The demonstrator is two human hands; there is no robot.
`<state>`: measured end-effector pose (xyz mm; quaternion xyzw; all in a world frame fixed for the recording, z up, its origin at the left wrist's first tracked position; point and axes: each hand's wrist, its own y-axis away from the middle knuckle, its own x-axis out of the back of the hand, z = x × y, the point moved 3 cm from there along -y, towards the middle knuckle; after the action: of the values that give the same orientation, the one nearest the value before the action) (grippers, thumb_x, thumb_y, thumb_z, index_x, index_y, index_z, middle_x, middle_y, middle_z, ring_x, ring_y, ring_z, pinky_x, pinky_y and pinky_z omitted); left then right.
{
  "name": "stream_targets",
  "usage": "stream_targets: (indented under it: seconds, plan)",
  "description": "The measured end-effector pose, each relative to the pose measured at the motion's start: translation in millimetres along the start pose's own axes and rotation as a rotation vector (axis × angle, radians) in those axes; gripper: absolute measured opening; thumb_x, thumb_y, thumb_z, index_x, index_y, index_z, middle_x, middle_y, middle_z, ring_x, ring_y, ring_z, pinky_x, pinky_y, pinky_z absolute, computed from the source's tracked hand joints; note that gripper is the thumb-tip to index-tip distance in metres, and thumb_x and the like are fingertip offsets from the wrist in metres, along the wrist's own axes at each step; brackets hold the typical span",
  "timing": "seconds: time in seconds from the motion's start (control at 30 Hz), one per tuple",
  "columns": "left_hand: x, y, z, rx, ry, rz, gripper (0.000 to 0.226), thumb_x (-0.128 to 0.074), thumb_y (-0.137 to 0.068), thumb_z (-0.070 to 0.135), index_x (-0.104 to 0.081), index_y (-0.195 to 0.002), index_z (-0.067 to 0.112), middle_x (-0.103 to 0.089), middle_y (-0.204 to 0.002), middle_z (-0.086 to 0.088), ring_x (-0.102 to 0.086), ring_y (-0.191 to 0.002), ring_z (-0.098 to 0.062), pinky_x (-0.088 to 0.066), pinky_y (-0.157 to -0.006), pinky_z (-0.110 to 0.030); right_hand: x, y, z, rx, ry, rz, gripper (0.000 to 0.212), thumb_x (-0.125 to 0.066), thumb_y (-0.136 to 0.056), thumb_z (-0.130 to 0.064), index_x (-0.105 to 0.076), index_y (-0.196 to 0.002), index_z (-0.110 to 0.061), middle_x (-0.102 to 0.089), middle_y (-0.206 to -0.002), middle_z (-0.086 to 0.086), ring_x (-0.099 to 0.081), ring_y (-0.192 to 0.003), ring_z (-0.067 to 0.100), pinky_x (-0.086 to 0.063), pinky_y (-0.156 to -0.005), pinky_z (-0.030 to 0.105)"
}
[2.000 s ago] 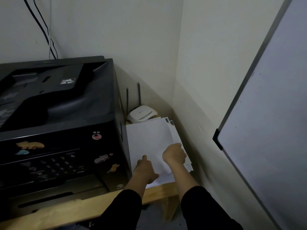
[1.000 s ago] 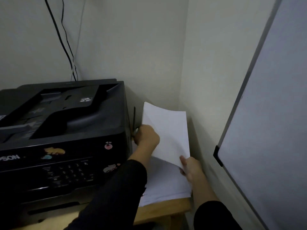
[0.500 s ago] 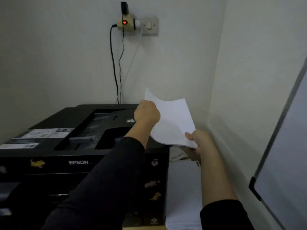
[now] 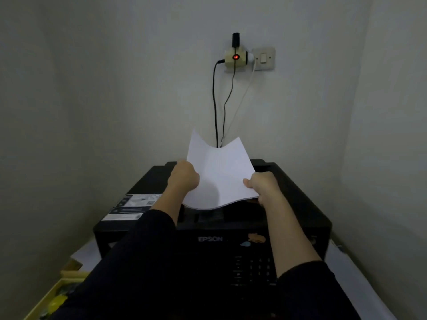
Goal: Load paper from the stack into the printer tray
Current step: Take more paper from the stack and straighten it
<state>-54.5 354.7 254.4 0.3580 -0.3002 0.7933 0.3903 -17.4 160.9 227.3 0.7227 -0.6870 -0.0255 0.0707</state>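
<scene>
Paper [image 4: 219,174] has come off the stack and now hangs bowed over the printer [image 4: 288,204], left hand [image 4: 183,176] and right hand [image 4: 263,184] pinching its sides; feeding the tray comes next.

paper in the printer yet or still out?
Out. The paper is held above the printer by left hand and right hand, sagging mid-sheet.
</scene>
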Motion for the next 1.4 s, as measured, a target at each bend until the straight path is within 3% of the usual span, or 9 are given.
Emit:
stream_targets:
  seconds: [0.23, 0.37, 0.47, 0.6, 0.83, 0.97, 1.07, 1.2, 1.4]
  plan:
    - [50.9, -25.2, -58.6, -0.075, 0.455, 0.214, 0.045, -0.067, -0.087, 0.009, -0.043, -0.124, 0.005, -0.059, -0.124, -0.015, -0.059, -0.108, -0.033, -0.047, -0.079, -0.036, -77.2, 0.2, -4.8, 0.206, 0.001, 0.053, 0.017, -0.058, -0.084, 0.008, -0.064, -0.1, 0.011, -0.065, -0.094, 0.014, -0.061, -0.086, 0.027, -0.048, -0.074, 0.028]
    - [73.9, -41.8, -75.6, -0.122, 0.67, 0.291, 0.049, -0.068, -0.085, 0.002, -0.043, -0.126, 0.006, -0.059, -0.124, -0.014, -0.059, -0.112, -0.032, -0.051, -0.092, -0.041, -109.6, -1.9, -26.3, 0.318, -0.069, 0.097, 0.019, -0.056, -0.083, 0.013, -0.064, -0.1, 0.01, -0.066, -0.101, 0.016, -0.059, -0.087, 0.023, -0.049, -0.079, 0.028]
    - [78.9, -49.0, -87.2, -0.136, 0.761, 0.293, 0.056, -0.067, -0.084, -0.002, -0.042, -0.133, 0.005, -0.055, -0.131, -0.015, -0.054, -0.121, -0.031, -0.045, -0.103, -0.041, -127.9, -1.6, -35.1, 0.399, -0.053, 0.122, 0.028, -0.056, -0.08, 0.015, -0.064, -0.106, 0.005, -0.067, -0.102, 0.017, -0.057, -0.084, 0.02, -0.049, -0.069, 0.025]
    - [60.8, -51.4, -113.6, -0.125, 0.787, 0.249, 0.057, -0.066, -0.084, -0.003, -0.042, -0.135, 0.006, -0.055, -0.132, -0.014, -0.053, -0.122, -0.032, -0.044, -0.104, -0.044, -147.5, -1.2, -23.2, 0.45, -0.002, 0.126, 0.047, -0.054, -0.077, 0.018, -0.059, -0.119, -0.003, -0.06, -0.098, 0.005, -0.059, -0.091, 0.021, -0.043, -0.06, 0.016]
    - [57.6, -60.1, -123.1, -0.139, 0.912, 0.269, 0.041, -0.068, -0.087, 0.016, -0.054, -0.125, 0.009, -0.062, -0.114, -0.002, -0.06, -0.112, -0.025, -0.048, -0.094, -0.034, -161.8, -9.4, -25.3, 0.418, -0.179, 0.174, 0.037, -0.073, -0.081, -0.024, -0.066, -0.114, -0.007, -0.068, -0.106, 0.004, -0.063, -0.098, 0.02, -0.049, -0.086, 0.029]
    - [67.6, -68.3, -119.8, -0.133, 0.935, 0.308, 0.055, -0.071, -0.085, 0.015, -0.045, -0.133, 0.007, -0.06, -0.121, -0.007, -0.059, -0.11, -0.023, -0.047, -0.094, -0.031, -162.1, -14.0, -34.6, 0.464, -0.207, 0.205, 0.033, -0.07, -0.083, -0.014, -0.062, -0.114, -0.008, -0.066, -0.108, 0.004, -0.061, -0.096, 0.019, -0.049, -0.084, 0.031]
    - [67.6, -73.1, -118.7, -0.139, 0.829, 0.344, 0.037, -0.07, -0.085, 0.016, -0.054, -0.117, 0.004, -0.064, -0.116, -0.011, -0.061, -0.101, -0.023, -0.046, -0.084, -0.028, -163.0, -19.9, -32.9, 0.458, -0.161, 0.246, 0.023, -0.064, -0.087, -0.013, -0.06, -0.108, -0.005, -0.065, -0.109, 0.009, -0.061, -0.096, 0.024, -0.045, -0.078, 0.029]
    - [68.1, -72.9, -113.0, -0.133, 0.754, 0.368, 0.021, -0.063, -0.09, 0.012, -0.045, -0.1, 0.009, -0.062, -0.113, -0.019, -0.051, -0.088, -0.017, -0.04, -0.076, -0.025, -166.1, -22.7, -37.3, 0.471, -0.105, 0.294, 0.022, -0.063, -0.088, -0.011, -0.058, -0.107, 0.0, -0.064, -0.112, 0.015, -0.06, -0.095, 0.025, -0.047, -0.081, 0.031]
    - [67.3, -70.7, -112.9, -0.147, 0.767, 0.347, 0.045, -0.057, -0.094, 0.012, -0.036, -0.133, -0.001, -0.057, -0.126, -0.014, -0.057, -0.111, -0.025, -0.043, -0.088, -0.027, -171.0, -21.5, -42.2, 0.522, -0.082, 0.303, 0.028, -0.062, -0.089, -0.007, -0.055, -0.115, 0.002, -0.062, -0.118, 0.017, -0.06, -0.107, 0.03, -0.047, -0.092, 0.033]
